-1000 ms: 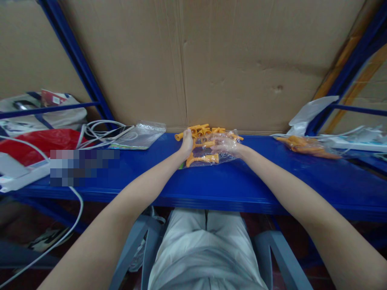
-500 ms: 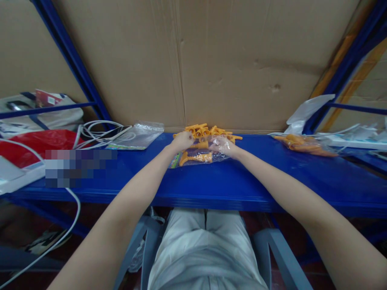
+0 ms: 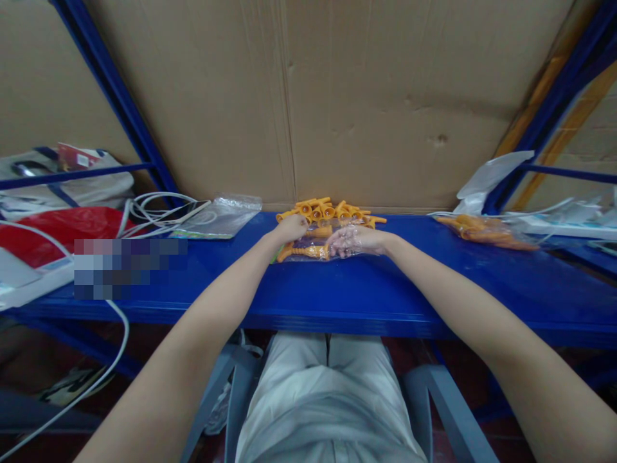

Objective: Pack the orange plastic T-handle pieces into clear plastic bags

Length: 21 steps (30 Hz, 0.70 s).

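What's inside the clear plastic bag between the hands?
Orange plastic pieces, one with a ridged stem, show through the bag; what the left hand and right hand cover can't be seen.

Table (image 3: 337, 305): before the cardboard wall (image 3: 366, 109)
Pile of parts (image 3: 315, 209): on the table's middle, near the wall
Bag (image 3: 319, 258): before the pile, a part (image 3: 311, 251) inside
Left hand (image 3: 291, 226): at the bag's left
Right hand (image 3: 351, 240): at its right end
Packet (image 3: 224, 217): left of the pile
Cable (image 3: 157, 207): left of the packet
Filled bag (image 3: 484, 233): at far right
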Available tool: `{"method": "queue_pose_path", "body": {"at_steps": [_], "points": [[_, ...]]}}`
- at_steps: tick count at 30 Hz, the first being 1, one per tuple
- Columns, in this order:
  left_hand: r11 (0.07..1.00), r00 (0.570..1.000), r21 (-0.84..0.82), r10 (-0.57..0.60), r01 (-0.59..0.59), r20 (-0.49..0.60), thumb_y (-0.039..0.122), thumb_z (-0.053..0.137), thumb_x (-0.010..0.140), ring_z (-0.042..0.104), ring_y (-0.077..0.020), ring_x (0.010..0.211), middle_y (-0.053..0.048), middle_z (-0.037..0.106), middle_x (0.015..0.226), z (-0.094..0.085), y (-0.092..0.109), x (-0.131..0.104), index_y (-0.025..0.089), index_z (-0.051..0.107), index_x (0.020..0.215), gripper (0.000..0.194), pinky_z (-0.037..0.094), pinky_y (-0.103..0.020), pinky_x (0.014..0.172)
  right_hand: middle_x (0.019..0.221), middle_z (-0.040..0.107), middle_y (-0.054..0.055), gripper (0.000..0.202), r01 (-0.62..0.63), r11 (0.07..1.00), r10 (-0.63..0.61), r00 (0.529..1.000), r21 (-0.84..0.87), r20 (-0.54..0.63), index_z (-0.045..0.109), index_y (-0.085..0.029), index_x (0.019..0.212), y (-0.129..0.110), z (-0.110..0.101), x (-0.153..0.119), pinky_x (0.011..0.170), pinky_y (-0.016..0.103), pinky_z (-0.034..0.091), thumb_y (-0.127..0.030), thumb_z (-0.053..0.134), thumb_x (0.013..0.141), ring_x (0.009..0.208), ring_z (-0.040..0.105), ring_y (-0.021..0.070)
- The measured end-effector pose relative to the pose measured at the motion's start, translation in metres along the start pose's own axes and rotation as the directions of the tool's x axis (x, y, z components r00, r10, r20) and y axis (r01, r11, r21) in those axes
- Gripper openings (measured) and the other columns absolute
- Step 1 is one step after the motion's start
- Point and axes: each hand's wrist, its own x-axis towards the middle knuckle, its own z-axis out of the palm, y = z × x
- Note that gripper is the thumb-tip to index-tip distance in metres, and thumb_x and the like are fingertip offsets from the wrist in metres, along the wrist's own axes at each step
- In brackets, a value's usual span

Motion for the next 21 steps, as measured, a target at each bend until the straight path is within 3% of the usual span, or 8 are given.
{"method": "queue_pose_path", "body": {"at_steps": [5,8,11,14,16,18,19,21], "points": [[1.000,0.999,-0.014,-0.002,0.001,-0.052,0.018,0.049,0.080,0.070,-0.0252,0.077,-0.006,0.067,0.061,0.003,0.001,0.000,0.018,0.071,0.074,0.023,0.051,-0.029,0.075,0.083,0.073,0.003,0.017,0.016,0.999,-0.017,0.999,0.027,0.036,0.068,-0.015,0.093,-0.001,0.006,0.002,0.061,0.018,0.048,-0.011,0.068,0.077,0.063,0.059,0.0074],[1.000,0.999,-0.021,0.012,-0.013,-0.037,0.017,0.051,0.079,0.070,-0.0278,0.080,-0.008,0.069,0.065,0.004,0.000,0.002,0.017,0.073,0.078,0.022,0.052,-0.033,0.078,0.082,0.073,0.003,0.015,-0.005,0.991,0.006,1.000,-0.133,0.005,0.069,-0.016,0.090,-0.010,0.003,-0.002,0.059,0.020,0.048,-0.012,0.067,0.076,0.063,0.059,0.0089],[0.999,0.998,-0.016,0.043,-0.043,-0.041,0.016,0.052,0.077,0.070,-0.0301,0.084,-0.012,0.072,0.073,0.006,-0.002,0.004,0.016,0.072,0.076,0.020,0.052,-0.037,0.082,0.070,0.070,0.002,0.006,-0.049,0.910,0.006,0.995,-0.413,-0.104,0.068,-0.016,0.071,-0.021,-0.013,-0.012,0.053,0.020,0.045,-0.013,0.066,0.075,0.055,0.057,0.0097],[0.998,0.996,-0.017,0.064,-0.065,-0.062,0.016,0.053,0.076,0.070,-0.0321,0.089,-0.014,0.074,0.082,0.008,-0.004,0.005,0.017,0.072,0.077,0.020,0.052,-0.041,0.084,0.064,0.067,0.004,0.016,-0.180,0.766,-0.044,0.943,-0.617,-0.330,0.065,-0.017,0.064,-0.024,-0.038,-0.020,0.053,0.023,0.046,-0.014,0.060,0.079,0.053,0.058,0.0122],[0.997,0.996,-0.018,0.068,-0.069,-0.064,0.016,0.053,0.076,0.069,-0.0322,0.091,-0.015,0.074,0.087,0.009,-0.005,0.005,0.017,0.073,0.079,0.020,0.052,-0.041,0.085,0.075,0.072,0.008,0.015,-0.336,0.628,-0.121,0.849,-0.702,-0.514,0.071,-0.015,0.075,-0.020,-0.054,-0.022,0.064,0.026,0.051,-0.011,0.057,0.080,0.069,0.067,0.0179],[0.997,0.996,-0.022,0.068,-0.069,-0.050,0.017,0.054,0.076,0.069,-0.0319,0.092,-0.015,0.074,0.089,0.008,-0.005,0.005,0.015,0.072,0.082,0.019,0.051,-0.041,0.085,0.101,0.075,0.013,0.025,-0.447,0.515,-0.220,0.755,-0.731,-0.617,0.073,-0.011,0.097,-0.012,-0.065,-0.021,0.080,0.028,0.052,-0.007,0.056,0.079,0.094,0.069,0.0235],[0.997,0.997,-0.024,0.066,-0.067,-0.040,0.017,0.054,0.076,0.068,-0.0317,0.092,-0.015,0.074,0.089,0.008,-0.005,0.005,0.015,0.072,0.082,0.019,0.051,-0.040,0.085,0.113,0.072,0.015,0.034,-0.460,0.484,-0.248,0.744,-0.744,-0.621,0.072,-0.010,0.107,-0.008,-0.068,-0.020,0.087,0.028,0.050,-0.005,0.054,0.078,0.105,0.067,0.0248],[0.998,0.998,-0.019,0.057,-0.057,-0.025,0.016,0.054,0.076,0.068,-0.0312,0.093,-0.015,0.074,0.089,0.007,-0.005,0.004,0.014,0.071,0.082,0.018,0.050,-0.039,0.085,0.126,0.067,0.014,0.047,-0.407,0.454,-0.243,0.799,-0.793,-0.550,0.068,-0.011,0.119,0.001,-0.070,-0.017,0.095,0.026,0.047,0.000,0.051,0.077,0.116,0.063,0.0242]]}}
